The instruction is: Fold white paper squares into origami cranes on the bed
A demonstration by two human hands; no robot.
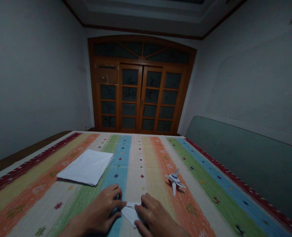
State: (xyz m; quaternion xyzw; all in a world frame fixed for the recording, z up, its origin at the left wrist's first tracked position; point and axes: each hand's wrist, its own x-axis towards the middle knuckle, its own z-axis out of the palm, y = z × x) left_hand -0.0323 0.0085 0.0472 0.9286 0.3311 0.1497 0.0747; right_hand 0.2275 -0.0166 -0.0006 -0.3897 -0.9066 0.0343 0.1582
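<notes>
Two bare hands occupy the lower centre of the view: the left hand (96, 210) and the right hand (156, 215), set close together with the wrists toward the camera. Both rest on a striped woven cover (138, 154), which extends away from the person to a far edge below a pair of wood-framed glazed doors (141, 95). The doors stand directly ahead and are set into a plain plastered wall. A long green padded panel (234, 154) runs along the right side of the cover, and a brown wooden ledge (25, 155) runs along its left side. The cover carries lengthwise bands of red, orange, yellow-green, cream, green and blue, with small stitched motifs.

A flat stack of white paper sheets (85, 167) lies on the cover to the left, well apart from the hands. A finished white origami jet (175, 180) lies on the orange band to the right, near the right hand and not touching it.

A small folded white paper (130, 214) sits on the cover between the hands, partly hidden by them. The fingers (116, 195) of the left hand and those of the right hand are closed on this paper from opposite sides, pressing it against the cover.
</notes>
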